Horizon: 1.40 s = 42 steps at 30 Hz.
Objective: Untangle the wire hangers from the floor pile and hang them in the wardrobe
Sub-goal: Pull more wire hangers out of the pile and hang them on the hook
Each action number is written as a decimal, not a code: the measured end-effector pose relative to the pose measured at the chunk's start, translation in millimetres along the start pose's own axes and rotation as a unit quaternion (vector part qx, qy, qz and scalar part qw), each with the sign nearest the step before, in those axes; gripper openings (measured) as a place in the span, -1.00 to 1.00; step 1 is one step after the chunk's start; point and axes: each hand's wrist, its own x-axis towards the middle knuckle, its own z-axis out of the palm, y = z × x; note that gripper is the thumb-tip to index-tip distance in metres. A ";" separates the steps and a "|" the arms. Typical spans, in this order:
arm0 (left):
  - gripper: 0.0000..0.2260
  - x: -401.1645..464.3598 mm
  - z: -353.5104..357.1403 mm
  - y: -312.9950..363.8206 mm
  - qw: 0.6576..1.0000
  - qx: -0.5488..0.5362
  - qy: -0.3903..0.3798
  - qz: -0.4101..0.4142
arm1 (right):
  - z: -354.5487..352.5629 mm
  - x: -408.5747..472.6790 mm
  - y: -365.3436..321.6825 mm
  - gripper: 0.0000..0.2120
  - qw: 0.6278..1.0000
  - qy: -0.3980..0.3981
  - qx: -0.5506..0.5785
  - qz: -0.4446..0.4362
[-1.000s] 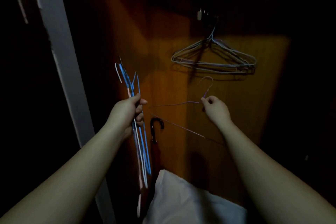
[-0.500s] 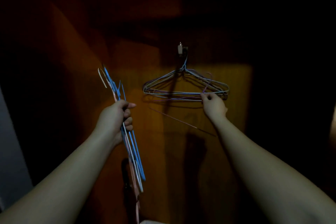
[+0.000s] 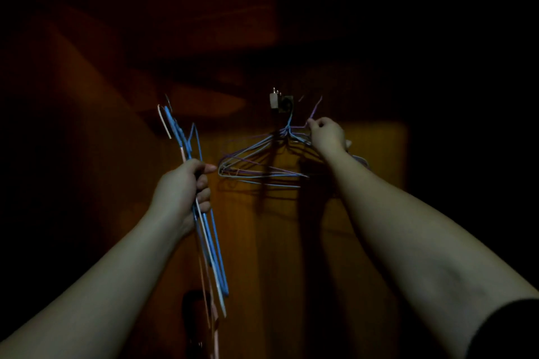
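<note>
Fingers (image 3: 204,183) of left hand (image 3: 180,192) wrapped around bundle of blue and white wire hangers (image 3: 210,242), held upright, free space left of it. Right hand (image 3: 326,135) pinches purple hanger (image 3: 315,109) hook just right of wall hook (image 3: 280,102), where hung hangers (image 3: 256,166) overlap against wood wardrobe panel (image 3: 376,154).

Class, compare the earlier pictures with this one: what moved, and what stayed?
The right hand raised its thin purple wire hanger from below the hung hangers up beside the metal wall hook. The left hand still grips the blue-and-white hanger bundle.
</note>
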 end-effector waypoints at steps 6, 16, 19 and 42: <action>-0.83 9.2 8.0 -2.3 1.000 -0.008 0.003 0.006 | 16.4 20.5 -17.7 -0.73 1.000 -0.022 0.009 -0.019; -0.82 15.1 9.1 -4.0 1.000 0.006 0.010 0.018 | 38.5 29.9 -16.2 -0.76 0.998 -0.038 -0.004 -0.040; -0.84 16.3 8.0 -3.9 1.000 0.008 0.011 0.014 | 41.3 28.9 -15.1 -0.74 0.997 -0.045 -0.024 -0.056; -0.83 13.9 9.9 -8.2 1.000 0.007 0.010 0.004 | 50.3 29.8 -1.0 -0.58 0.988 -0.039 -0.122 -0.082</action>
